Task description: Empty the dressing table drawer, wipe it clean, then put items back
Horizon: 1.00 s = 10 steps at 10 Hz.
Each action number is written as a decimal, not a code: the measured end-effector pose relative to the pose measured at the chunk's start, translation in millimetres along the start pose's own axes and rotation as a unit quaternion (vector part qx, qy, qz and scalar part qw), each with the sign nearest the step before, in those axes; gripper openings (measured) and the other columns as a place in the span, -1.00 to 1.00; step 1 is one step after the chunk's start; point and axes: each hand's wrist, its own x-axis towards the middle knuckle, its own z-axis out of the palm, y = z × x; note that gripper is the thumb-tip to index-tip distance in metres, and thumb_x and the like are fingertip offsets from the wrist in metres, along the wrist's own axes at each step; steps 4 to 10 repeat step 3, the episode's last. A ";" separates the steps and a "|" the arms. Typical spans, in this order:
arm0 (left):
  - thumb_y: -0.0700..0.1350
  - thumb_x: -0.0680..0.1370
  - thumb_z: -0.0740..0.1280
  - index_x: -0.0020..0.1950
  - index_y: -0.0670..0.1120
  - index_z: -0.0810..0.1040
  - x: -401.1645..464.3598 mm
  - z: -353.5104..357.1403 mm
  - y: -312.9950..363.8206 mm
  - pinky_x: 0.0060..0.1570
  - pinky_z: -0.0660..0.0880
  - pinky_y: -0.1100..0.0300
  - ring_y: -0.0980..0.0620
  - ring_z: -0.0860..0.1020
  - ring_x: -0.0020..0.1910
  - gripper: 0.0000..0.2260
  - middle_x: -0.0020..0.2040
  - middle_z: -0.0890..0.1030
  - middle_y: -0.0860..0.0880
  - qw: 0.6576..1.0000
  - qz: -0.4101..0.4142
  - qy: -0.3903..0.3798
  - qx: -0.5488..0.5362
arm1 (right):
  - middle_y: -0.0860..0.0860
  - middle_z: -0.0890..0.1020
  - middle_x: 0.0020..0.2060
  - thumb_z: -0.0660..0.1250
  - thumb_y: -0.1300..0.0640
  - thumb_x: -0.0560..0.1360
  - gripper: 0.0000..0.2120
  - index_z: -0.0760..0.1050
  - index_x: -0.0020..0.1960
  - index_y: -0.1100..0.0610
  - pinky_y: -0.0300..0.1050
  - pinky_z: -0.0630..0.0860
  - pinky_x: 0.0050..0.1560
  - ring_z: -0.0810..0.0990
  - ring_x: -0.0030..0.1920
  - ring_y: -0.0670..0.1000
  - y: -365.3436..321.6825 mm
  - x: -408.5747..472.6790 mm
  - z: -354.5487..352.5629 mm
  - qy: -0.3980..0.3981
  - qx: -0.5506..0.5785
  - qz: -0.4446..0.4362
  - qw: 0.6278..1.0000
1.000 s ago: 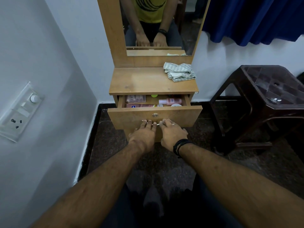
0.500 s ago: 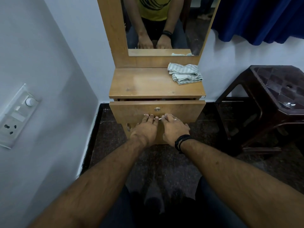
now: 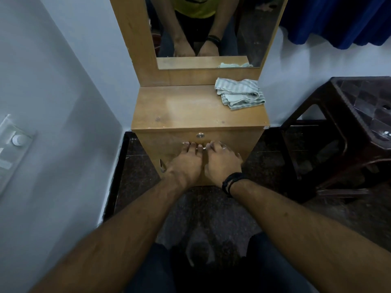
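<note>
1. Head view, the hands: the left hand (image 3: 186,163) and the right hand (image 3: 222,159) sit side by side on the front of the drawer (image 3: 232,140), their fingers curled over the thin metal handle (image 3: 201,147), so each hand is grasping that handle. A dark wristband (image 3: 230,183) circles the right wrist.

2. Head view, the task's thing: the drawer lies pushed flush under the wooden surface (image 3: 190,111) of the dressing table, with a small round lock (image 3: 200,135) just above the handle. Nothing inside it shows, so its contents cannot be told from here.

3. Head view, surroundings: a folded striped cloth (image 3: 240,94) rests at the back right corner of the surface, just below the mirror (image 3: 211,28). A dark plastic stool (image 3: 349,127) stands to the right, a switch plate (image 3: 12,149) hangs on the left wall, and a blue curtain (image 3: 338,17) hangs at upper right.

4. Judgement on risk: if the drawer is drawn out hard, it could leave its runners and drop, since both hands hold only the narrow handle at the centre. An uneven pull could skew it so it jams. A sudden jerk might also rock the narrow cabinet and slide the cloth off its corner. With the wall close on the left, the elbow has little room.
</note>
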 end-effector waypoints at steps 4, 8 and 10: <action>-0.06 0.59 0.28 0.60 -0.11 0.12 -8.2 -39.6 -6.8 0.36 0.36 -0.16 -0.20 0.29 0.45 -0.37 0.49 0.27 -0.10 0.999 0.030 -0.004 -0.022 | -0.06 0.34 0.44 0.15 -0.05 0.48 -0.41 0.23 0.51 -0.05 0.22 0.44 0.28 0.40 0.38 0.11 0.5 -7.7 -29.8 -0.012 -0.001 0.004 1.000; -0.06 0.59 0.28 0.60 -0.11 0.12 -8.2 -39.6 -6.8 0.36 0.36 -0.16 -0.20 0.29 0.45 -0.37 0.49 0.27 -0.10 0.999 0.030 -0.004 -0.022 | -0.06 0.34 0.44 0.15 -0.05 0.48 -0.41 0.23 0.51 -0.05 0.22 0.44 0.28 0.40 0.38 0.11 0.5 -7.7 -29.8 -0.012 -0.001 0.004 1.000; -0.06 0.59 0.28 0.60 -0.11 0.12 -8.2 -39.6 -6.8 0.36 0.36 -0.16 -0.20 0.29 0.45 -0.37 0.49 0.27 -0.10 0.999 0.030 -0.004 -0.022 | -0.06 0.34 0.44 0.15 -0.05 0.48 -0.41 0.23 0.51 -0.05 0.22 0.44 0.28 0.40 0.38 0.11 0.5 -7.7 -29.8 -0.012 -0.001 0.004 1.000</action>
